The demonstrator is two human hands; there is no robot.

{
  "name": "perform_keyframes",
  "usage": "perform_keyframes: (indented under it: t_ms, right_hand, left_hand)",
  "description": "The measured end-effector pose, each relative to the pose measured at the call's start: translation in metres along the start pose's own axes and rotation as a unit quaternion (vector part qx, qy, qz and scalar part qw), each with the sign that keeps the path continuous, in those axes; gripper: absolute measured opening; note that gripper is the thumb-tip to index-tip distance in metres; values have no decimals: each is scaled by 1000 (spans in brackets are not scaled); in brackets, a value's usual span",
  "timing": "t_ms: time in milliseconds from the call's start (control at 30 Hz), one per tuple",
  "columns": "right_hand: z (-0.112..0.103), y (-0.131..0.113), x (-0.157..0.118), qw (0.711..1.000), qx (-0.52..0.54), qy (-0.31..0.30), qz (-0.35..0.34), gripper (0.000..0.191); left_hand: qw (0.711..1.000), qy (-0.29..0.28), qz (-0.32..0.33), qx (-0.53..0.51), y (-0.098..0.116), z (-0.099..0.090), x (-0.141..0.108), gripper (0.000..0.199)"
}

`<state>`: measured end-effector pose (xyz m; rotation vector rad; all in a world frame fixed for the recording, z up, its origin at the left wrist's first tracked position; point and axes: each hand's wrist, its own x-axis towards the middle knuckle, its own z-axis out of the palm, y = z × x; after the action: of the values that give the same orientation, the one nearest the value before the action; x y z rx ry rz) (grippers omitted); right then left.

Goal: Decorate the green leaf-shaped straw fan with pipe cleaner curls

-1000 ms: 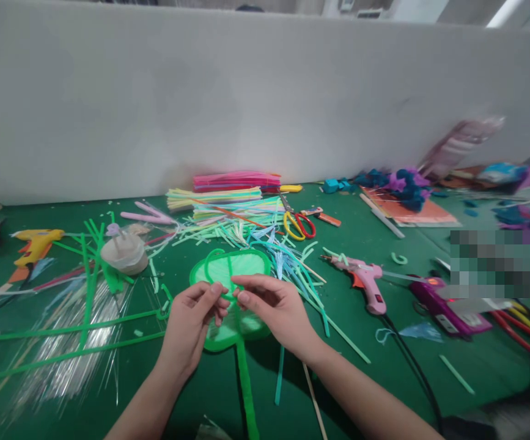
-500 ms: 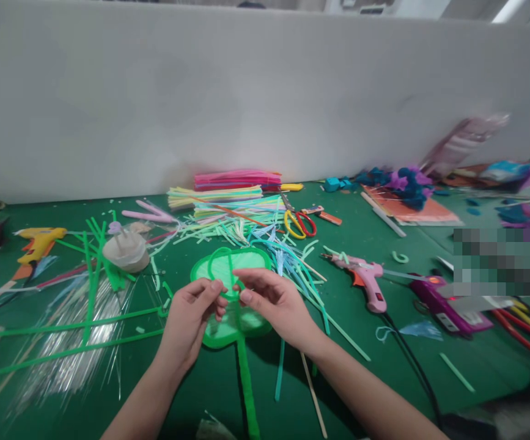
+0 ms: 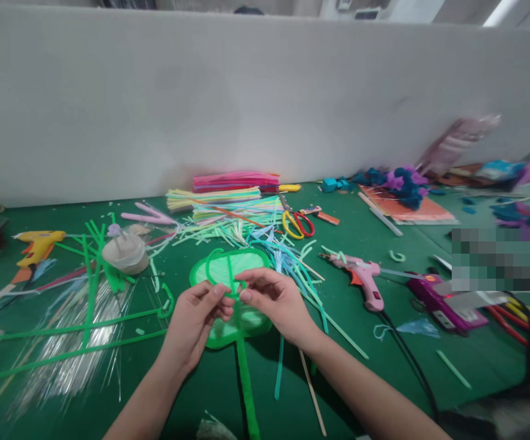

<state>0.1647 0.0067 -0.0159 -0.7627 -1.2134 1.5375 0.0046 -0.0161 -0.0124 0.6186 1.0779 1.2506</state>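
Observation:
My left hand [image 3: 203, 311] is closed in a pinch on a thin green pipe cleaner [image 3: 208, 264], whose curved length rises above the fingers. My right hand [image 3: 271, 299] pinches the same pipe cleaner close to the left fingertips, where a small bend shows. Beneath both hands lies a light green leaf-shaped piece [image 3: 255, 261] with a darker green fuzzy rim, a centre rib and a wrapped green stem [image 3: 246, 385] pointing toward me. My fingers and palms hide part of the leaf's middle.
Behind the leaf lie bundles of coloured pipe cleaners [image 3: 228, 198] and scissors [image 3: 298, 225]. A pink glue gun [image 3: 360, 275] with a cord is at right, a yellow glue gun [image 3: 38, 244] at left. Near the left stand a whitish cup-like lump [image 3: 127, 252] and long green pipe cleaners [image 3: 63, 330].
The curved pipe cleaner's upper end has opened out a little and shifted left. Both hands stay pinched almost in place, and the whole view has shifted slightly.

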Motion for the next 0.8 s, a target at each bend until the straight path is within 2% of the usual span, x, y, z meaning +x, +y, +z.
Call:
perform_keyframes:
  t_ms: [300,433,500,600,700,800]
  right_hand:
    - [-1,-2,-1,999,-4,-41,29,22]
    - [-2,-4,1,997,6,-70,23,28]
    - [-6,-6,3,998,33,-53,20,32]
    - [-14,-9,5,993,96,-33,66,32]
    - [-19,-9,5,977,132,-99,138,33]
    - [-19,-9,2,962,155,-157,158,33]
  left_hand:
    - [1000,-15,-3,15,1,-4,-1,32]
    - [999,-3,37,30,3,-3,-1,28]
    - [997,-7,49,53,5,-5,-2,29]
    - [990,-74,29,114,7,-9,-5,34]
    - [975,-141,21,170,7,-13,-8,36]
    - [969,-164,16,186,6,-14,-10,36]
